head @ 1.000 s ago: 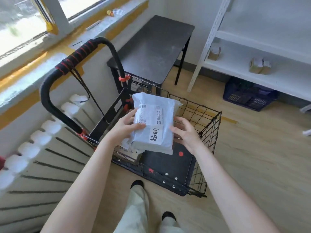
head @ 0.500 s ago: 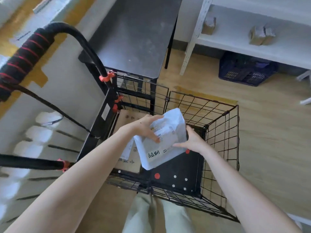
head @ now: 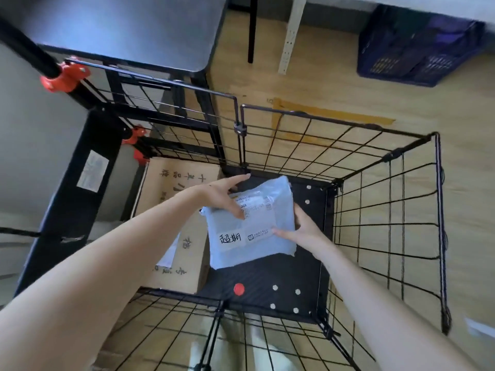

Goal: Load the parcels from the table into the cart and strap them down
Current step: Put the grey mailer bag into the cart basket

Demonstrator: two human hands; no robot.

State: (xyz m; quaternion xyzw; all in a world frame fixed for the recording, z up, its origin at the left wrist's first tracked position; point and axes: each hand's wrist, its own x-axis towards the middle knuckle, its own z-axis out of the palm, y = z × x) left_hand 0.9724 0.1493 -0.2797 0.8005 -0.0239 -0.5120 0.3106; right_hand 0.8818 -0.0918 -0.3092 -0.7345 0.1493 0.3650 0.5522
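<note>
Your left hand lies flat on the far-left corner of the mailer, with fingers straight and spread and thumb on the shipping label, so it isn't really gripping. Right hand does the holding: thumb on top, fingers tucked under the right edge. Change over the last second: mailer was up at rim height, standing nearly on end above the cart. Now it's down inside, tipped to lie face up, low over the black floor in the right half, just right of the box already loaded at the left. Can't tell whether its left edge overlaps or touches the box, or whether it's seated on the floor yet. Reads to me as placement nearly done: let go and it's loaded. Strapping not started, no strap across the load. Table sits just beyond the far wall. Writing: white sticker by the mailer's near edge, handwritten 超期. Beside it is a printed logo strip, too small to read. Shipping label has barcode and fine print, unreadable. Box top carries large printed Chinese characters, partly hidden by your left arm, so no full reading.
</note>
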